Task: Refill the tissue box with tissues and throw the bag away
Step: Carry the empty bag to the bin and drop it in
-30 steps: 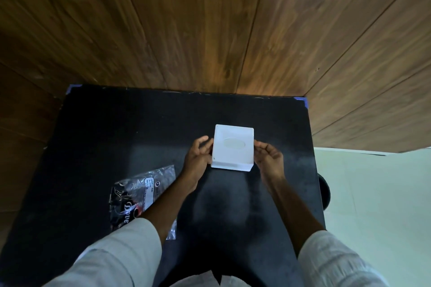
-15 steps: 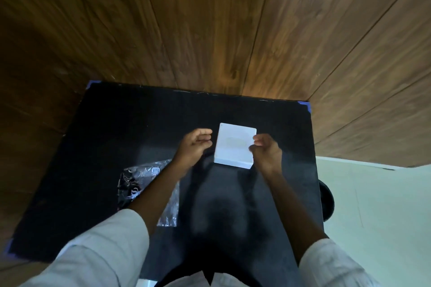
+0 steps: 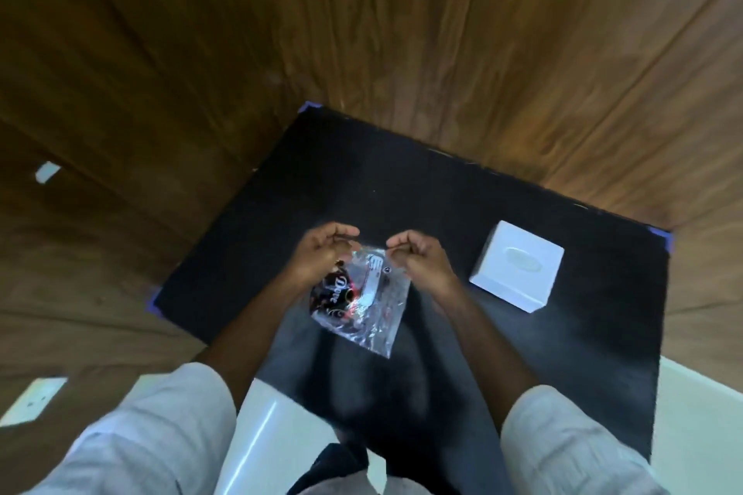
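Your left hand [image 3: 321, 255] and right hand [image 3: 418, 259] both pinch the top edge of the clear plastic bag [image 3: 360, 301], fingers curled closed on it, one at each upper corner. The bag hangs crumpled above the black table [image 3: 442, 193]. The white tissue box [image 3: 516, 267] stands alone, right of your hands.

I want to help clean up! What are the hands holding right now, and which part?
Both hands, left and right, pinch the far top edge of the clear plastic bag. The white tissue box sits untouched.
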